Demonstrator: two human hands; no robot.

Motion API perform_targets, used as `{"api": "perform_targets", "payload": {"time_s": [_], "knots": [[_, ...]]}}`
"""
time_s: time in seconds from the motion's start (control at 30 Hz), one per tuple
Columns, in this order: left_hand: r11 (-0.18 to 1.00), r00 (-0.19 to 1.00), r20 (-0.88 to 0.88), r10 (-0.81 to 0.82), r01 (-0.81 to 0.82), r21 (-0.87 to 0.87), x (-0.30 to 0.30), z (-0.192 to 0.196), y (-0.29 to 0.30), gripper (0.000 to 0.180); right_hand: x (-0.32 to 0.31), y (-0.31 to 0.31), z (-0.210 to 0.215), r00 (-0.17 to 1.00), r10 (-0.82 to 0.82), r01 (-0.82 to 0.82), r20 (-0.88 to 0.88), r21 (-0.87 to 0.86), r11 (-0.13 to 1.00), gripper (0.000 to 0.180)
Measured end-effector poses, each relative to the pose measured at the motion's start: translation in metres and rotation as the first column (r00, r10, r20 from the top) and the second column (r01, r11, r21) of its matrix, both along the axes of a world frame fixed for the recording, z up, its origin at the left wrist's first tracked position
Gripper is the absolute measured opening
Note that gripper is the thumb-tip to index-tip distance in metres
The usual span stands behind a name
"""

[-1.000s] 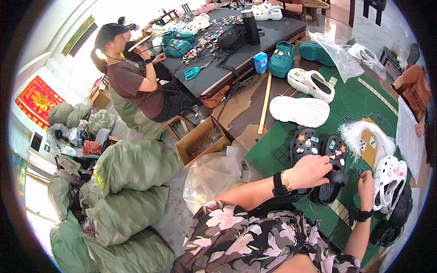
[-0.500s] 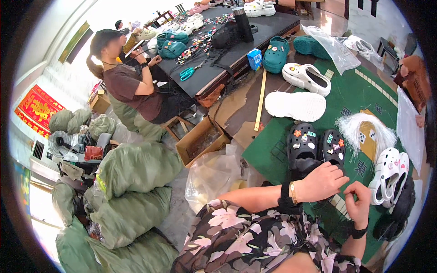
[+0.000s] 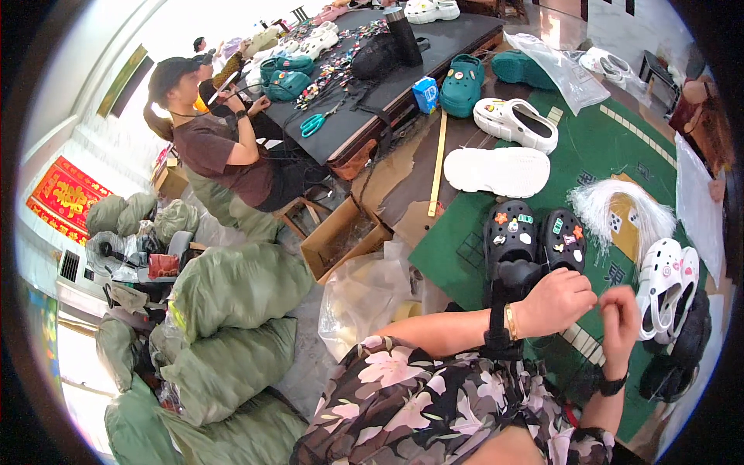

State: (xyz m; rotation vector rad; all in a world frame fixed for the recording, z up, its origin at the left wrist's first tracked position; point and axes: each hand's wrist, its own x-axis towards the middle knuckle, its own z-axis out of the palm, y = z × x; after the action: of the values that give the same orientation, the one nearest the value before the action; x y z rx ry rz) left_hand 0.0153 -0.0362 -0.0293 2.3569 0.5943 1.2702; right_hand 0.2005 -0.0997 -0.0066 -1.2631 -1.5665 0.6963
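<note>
My left hand [image 3: 553, 302], with a bracelet and a black band at the wrist, is closed with its fingers curled down; whatever they grip is hidden. Close to its right, my right hand [image 3: 620, 329] has bent, partly blurred fingers pinched together, and I cannot make out anything between them. Just beyond the left hand stands a pair of black clogs [image 3: 509, 232] with colourful charms on the toes; the wrist covers part of them. Further right lies a bundle of white strands [image 3: 593, 211] on the green table mat [image 3: 453, 252]. White clogs with charms [image 3: 659, 288] sit beside my right hand.
A white clog [image 3: 518, 124], an overturned white clog [image 3: 496, 172] and a teal clog [image 3: 463, 85] lie farther back. On the left are green sacks [image 3: 232, 291] and an open cardboard box [image 3: 341, 236]. A person [image 3: 225, 147] sits at the dark table [image 3: 457, 43] with scissors [image 3: 313, 124].
My right hand has risen slightly and shifted right, its fingertips still close to my left hand. The left hand stays closed in nearly the same place. The whole view has shifted a little.
</note>
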Motion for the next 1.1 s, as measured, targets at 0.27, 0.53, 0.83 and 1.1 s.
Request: {"api": "perform_targets", "payload": {"time_s": [0.27,0.53,0.83,1.1], "knots": [[1.0,1.0,-0.019,-0.017,0.017,0.004,0.001,-0.003,-0.001,0.006,0.033,0.07,-0.076,0.851,-0.1,0.038,0.516,0.13,0.991,0.026],[0.955,0.956,0.178,-0.231,0.258,-0.144,-0.041,0.02,-0.004,0.003,0.103,0.103,-0.142,0.837,-0.212,0.204,0.505,0.072,0.976,0.022],[0.821,0.878,0.476,-0.044,0.303,-0.483,-0.145,0.046,-0.004,0.002,0.096,0.109,-0.13,0.856,-0.235,0.21,0.462,0.104,0.972,0.026],[0.831,0.999,0.001,0.037,-0.03,-0.555,-0.122,0.032,-0.013,0.006,-0.001,0.037,-0.014,0.979,-0.202,0.204,0.033,-0.061,0.977,0.016]]}}
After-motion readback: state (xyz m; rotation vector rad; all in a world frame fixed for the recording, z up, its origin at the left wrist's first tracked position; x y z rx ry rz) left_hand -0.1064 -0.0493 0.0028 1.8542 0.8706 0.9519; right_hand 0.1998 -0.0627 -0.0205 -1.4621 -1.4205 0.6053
